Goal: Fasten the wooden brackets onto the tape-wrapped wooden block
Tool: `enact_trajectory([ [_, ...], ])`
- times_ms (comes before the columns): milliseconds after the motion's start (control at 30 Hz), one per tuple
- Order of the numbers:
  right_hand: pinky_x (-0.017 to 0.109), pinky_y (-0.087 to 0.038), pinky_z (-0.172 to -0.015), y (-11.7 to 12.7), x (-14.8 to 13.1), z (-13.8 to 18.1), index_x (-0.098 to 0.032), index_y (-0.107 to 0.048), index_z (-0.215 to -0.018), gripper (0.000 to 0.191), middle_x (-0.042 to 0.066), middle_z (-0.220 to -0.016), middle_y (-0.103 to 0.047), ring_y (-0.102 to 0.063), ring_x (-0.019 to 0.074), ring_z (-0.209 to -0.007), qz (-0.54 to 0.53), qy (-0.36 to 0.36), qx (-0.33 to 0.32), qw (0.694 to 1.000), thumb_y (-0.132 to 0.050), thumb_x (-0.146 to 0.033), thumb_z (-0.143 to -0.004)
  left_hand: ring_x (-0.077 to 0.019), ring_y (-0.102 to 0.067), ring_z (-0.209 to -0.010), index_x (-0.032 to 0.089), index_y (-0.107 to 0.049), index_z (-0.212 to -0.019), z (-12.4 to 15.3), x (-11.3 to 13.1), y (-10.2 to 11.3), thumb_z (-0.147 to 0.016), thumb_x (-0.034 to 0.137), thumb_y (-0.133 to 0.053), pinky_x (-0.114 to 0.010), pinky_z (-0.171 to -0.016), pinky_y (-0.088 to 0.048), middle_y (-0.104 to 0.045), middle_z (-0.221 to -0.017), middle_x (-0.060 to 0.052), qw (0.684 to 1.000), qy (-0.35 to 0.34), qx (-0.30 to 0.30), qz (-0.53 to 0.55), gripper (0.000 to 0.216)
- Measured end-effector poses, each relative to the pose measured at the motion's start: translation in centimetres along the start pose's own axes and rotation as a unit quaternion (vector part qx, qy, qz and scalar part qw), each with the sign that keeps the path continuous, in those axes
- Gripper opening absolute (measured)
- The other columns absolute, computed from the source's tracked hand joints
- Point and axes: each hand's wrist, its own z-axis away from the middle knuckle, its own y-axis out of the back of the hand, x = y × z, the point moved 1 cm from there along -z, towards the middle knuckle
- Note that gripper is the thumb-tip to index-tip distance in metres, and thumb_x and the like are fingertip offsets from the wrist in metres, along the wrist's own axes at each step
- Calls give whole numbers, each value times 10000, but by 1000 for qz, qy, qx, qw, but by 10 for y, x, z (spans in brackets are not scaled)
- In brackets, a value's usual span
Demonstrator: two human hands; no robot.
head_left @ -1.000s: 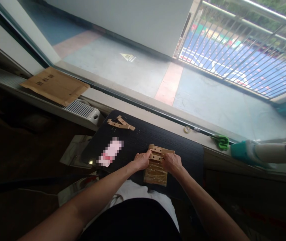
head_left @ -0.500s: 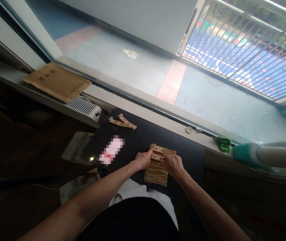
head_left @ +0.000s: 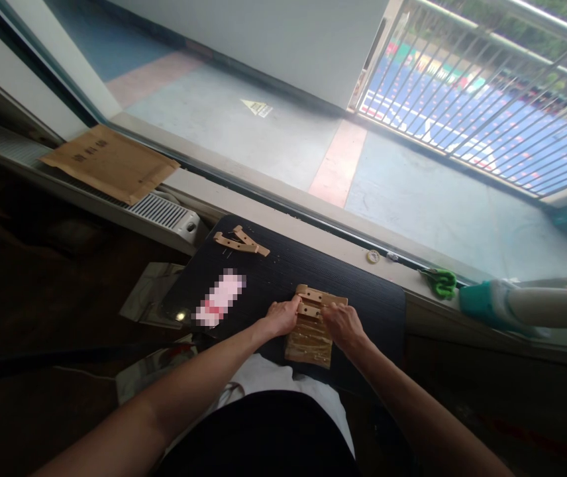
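Note:
A small black table [head_left: 363, 298] stands by a large window. On it lies a flat pale wooden assembly [head_left: 310, 341] with short wooden strips [head_left: 320, 296] along its far end. My left hand [head_left: 281, 316] grips the left side of a strip, fingers curled. My right hand [head_left: 343, 324] is closed on the right side of the same piece. Two loose wooden strips [head_left: 240, 244] lie crossed at the table's far left corner.
A pink blurred item [head_left: 218, 299] lies on the table's left part. On the sill rest a brown envelope [head_left: 107, 162], a white heater vent [head_left: 164, 213], a green tool [head_left: 440, 281] and a teal-and-white roll [head_left: 516, 305]. Shiny bags [head_left: 147, 301] lie on the dark floor at left.
Both hands stay on the wooden assembly with only slight finger shifts. The view has wobbled a little.

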Motion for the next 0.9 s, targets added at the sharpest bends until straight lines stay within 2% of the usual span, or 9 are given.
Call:
enact_trajectory([
  [100,392,-496,-836,0,-7,-2,-131,-569,-1117,324,83,-1124,-591,-590,186,-971,13,25,-22,999,-565,-350,-879,-263,-638,-1018,206,-391,-1214,0,1,1,-886,225,-335,-392,-859,-460,-681,-1061,-113,1000,3,-3,0,333],
  [200,387,-500,-827,-3,-9,-4,-131,-562,-1131,331,86,-1128,-588,-592,185,-966,14,17,-35,999,-563,-347,-880,-259,-638,-1018,209,-399,-1208,-1,1,0,-884,218,-339,-390,-865,-457,-679,-1069,-108,1000,5,-3,2,330],
  [367,368,-507,-805,-9,-3,-5,-144,-596,-1057,276,58,-1045,-631,-613,160,-907,3,-61,-31,998,-527,-360,-901,-255,-633,-1027,215,-400,-1205,-2,0,-2,-873,226,-372,-388,-873,-454,-674,-1084,-101,1000,1,-4,5,333],
  [533,288,-489,-729,-8,-2,-5,-161,-668,-957,307,112,-964,-691,-659,189,-899,-12,-109,-8,994,-375,-251,-946,-259,-633,-1027,210,-379,-1225,-2,0,-2,-873,218,-361,-391,-865,-460,-674,-1085,-109,1000,-2,-1,1,353],
  [633,298,-494,-741,-5,-2,-2,-161,-646,-1007,261,82,-961,-687,-653,175,-891,-7,-77,3,997,-403,-227,-938,-257,-637,-1019,208,-391,-1203,-1,1,-1,-870,224,-365,-379,-855,-466,-680,-1065,-106,1000,-1,1,-2,334],
  [700,338,-503,-778,-2,-2,0,-158,-611,-1056,224,54,-1001,-661,-631,165,-905,5,-38,8,999,-465,-272,-929,-254,-638,-1017,210,-398,-1188,-1,1,0,-872,227,-366,-374,-853,-467,-684,-1055,-102,1000,0,0,-2,318],
  [900,388,-499,-830,-4,1,-5,-136,-574,-1106,305,78,-1114,-595,-592,183,-967,35,48,-16,998,-560,-342,-883,-243,-635,-1025,213,-394,-1194,0,2,0,-882,208,-348,-366,-864,-458,-677,-1077,-101,1000,6,-3,-4,315],
])
